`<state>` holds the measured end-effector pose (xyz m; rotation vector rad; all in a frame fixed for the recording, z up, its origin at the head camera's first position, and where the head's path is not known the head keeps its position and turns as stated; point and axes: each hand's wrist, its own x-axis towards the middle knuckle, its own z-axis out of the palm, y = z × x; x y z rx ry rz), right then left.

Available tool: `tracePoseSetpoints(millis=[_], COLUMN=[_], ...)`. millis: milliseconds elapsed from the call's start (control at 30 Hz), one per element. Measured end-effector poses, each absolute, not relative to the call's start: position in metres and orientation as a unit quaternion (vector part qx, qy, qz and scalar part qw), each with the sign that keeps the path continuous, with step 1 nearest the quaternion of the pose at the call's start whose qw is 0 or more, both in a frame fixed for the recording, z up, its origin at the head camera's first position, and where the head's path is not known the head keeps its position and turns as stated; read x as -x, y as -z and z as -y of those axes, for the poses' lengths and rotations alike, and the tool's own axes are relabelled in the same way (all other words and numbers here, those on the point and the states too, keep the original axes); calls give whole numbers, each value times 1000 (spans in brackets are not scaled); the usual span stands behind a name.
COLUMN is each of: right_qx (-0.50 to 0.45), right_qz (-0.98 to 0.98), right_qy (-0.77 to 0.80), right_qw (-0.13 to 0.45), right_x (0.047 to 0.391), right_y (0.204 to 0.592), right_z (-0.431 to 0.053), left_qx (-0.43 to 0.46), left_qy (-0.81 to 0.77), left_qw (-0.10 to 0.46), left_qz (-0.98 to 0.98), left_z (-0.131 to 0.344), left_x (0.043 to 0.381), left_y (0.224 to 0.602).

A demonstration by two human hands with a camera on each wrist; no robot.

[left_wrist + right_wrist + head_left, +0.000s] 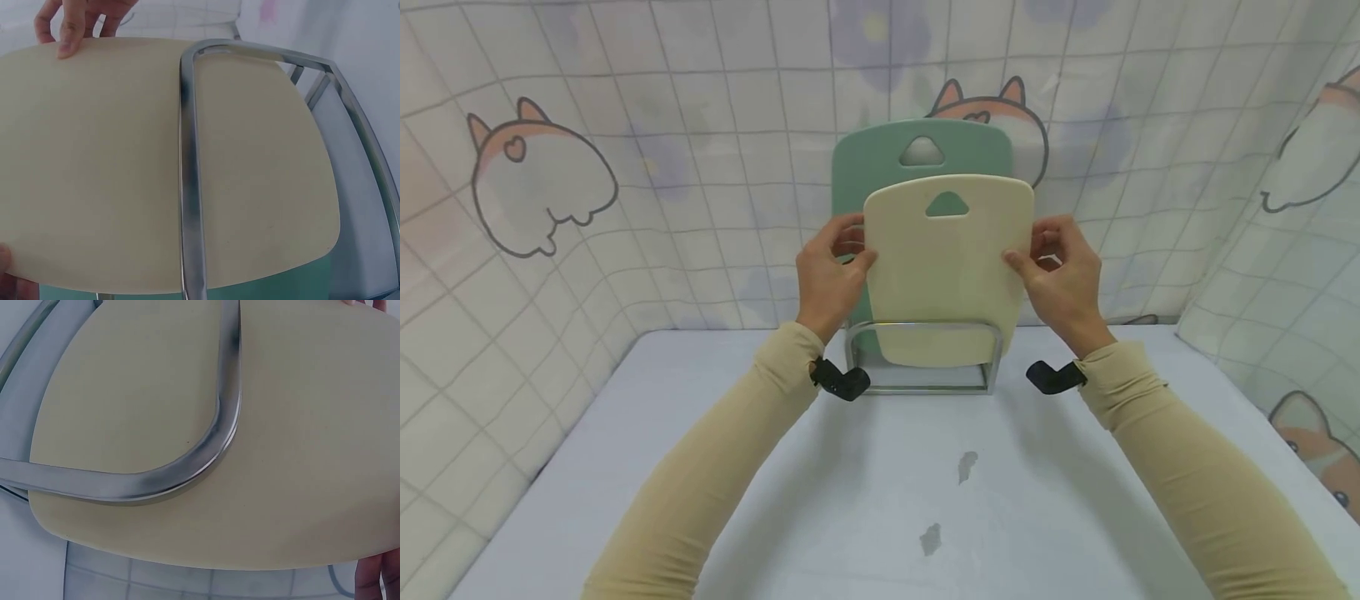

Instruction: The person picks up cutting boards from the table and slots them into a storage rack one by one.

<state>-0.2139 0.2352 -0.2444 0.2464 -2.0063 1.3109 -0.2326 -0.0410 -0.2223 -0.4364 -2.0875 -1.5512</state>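
A cream cutting board stands upright between my hands, its lower part behind the front bar of a metal rack. My left hand pinches the board's left edge, thumb in front and fingers behind. On the opposite edge, my right hand grips the same way. Behind it rises a larger green cutting board with a handle hole. In the left wrist view the cream board passes behind the rack bar, its rounded bottom edge above the rack's base. The right wrist view shows the rack's curved corner before the board.
The rack stands on a white table with two grey patches. Gridded cloth with cartoon animal prints rises behind and on both sides. Black wrist cameras sit on both wrists, close to the rack's sides.
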Motion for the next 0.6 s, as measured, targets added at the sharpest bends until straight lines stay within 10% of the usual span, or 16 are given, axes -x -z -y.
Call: tracePoseSetpoints(millis=[600], right_qx=[-99], right_qz=[772], right_qy=[-521], right_qw=[351], right_x=[217], right_y=[251], right_z=[-229], left_qx=[152], left_qy=[563], left_qw=[251], left_qz=[773], left_z=[47], left_x=[234], left_y=[228])
